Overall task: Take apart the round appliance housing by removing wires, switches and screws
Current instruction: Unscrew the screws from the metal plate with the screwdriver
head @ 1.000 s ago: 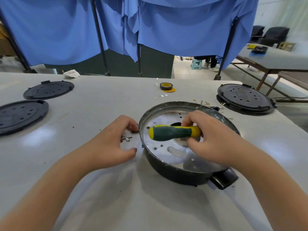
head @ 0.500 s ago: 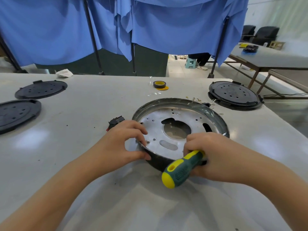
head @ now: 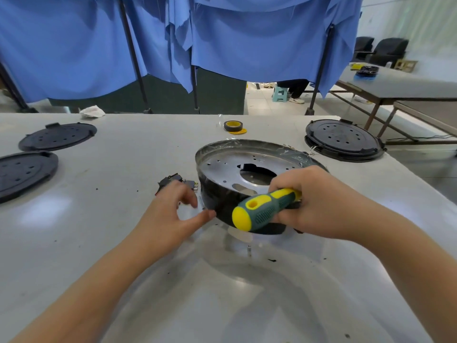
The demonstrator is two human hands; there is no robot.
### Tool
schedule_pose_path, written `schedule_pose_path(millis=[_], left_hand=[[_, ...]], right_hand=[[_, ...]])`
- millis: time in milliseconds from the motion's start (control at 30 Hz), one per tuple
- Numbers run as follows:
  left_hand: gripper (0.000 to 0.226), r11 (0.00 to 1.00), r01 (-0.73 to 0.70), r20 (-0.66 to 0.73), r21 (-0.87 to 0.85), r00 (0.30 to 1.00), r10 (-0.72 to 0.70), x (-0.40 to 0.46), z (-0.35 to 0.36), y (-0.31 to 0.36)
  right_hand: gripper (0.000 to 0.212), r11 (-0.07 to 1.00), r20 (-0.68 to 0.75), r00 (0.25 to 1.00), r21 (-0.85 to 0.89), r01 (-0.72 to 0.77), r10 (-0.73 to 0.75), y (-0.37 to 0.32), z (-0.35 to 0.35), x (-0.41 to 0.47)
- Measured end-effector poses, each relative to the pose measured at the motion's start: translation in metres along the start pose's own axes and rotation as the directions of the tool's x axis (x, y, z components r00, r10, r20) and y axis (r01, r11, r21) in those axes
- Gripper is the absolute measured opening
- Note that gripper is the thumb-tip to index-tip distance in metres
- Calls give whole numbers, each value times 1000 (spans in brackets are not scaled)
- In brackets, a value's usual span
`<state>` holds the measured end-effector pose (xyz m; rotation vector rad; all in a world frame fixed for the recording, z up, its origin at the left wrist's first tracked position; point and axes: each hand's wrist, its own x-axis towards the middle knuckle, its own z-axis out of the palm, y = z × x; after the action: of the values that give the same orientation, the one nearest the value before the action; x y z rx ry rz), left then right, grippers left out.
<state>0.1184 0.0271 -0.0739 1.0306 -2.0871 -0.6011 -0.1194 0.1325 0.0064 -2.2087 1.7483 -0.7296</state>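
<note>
The round housing point(head: 247, 174) sits near the middle of the tabletop point(head: 123, 243), tipped so that its open side faces up and toward the person, the near edge lifted off the surface and the far rim lower against it. Inside lies a shiny metal plate with a large round hole at the centre, a smaller oblong slot and scattered little holes; the outer wall is black, and the rim looks wrapped in clear film. The right hand point(head: 319, 206) grips a screwdriver point(head: 264, 211) with a green and yellow handle, its long axis running from the yellow butt at the lower left toward the housing's near wall; the hand hides the shaft. The left hand point(head: 170, 216) is loosely curled beside the housing's left wall, thumb tip touching it, holding nothing that can be made out. Just beyond its fingers a small black switch point(head: 173, 183) lies on the tabletop. Three black perforated lids point(head: 342, 139) and a roll of tape point(head: 233, 126) lie farther off
</note>
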Motion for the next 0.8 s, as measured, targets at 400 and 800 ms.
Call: schedule_pose_path(millis=[400,800], left_hand=[[28,996,-56,310,69,950,32,-30,45,31],[14,993,24,165,118,985,-43,-15,5,11]], right_hand=[[20,999,-25,1000,-38,-3,2,2,0,5],[21,999,-3,1000,-42,4,-4,5,9,4]])
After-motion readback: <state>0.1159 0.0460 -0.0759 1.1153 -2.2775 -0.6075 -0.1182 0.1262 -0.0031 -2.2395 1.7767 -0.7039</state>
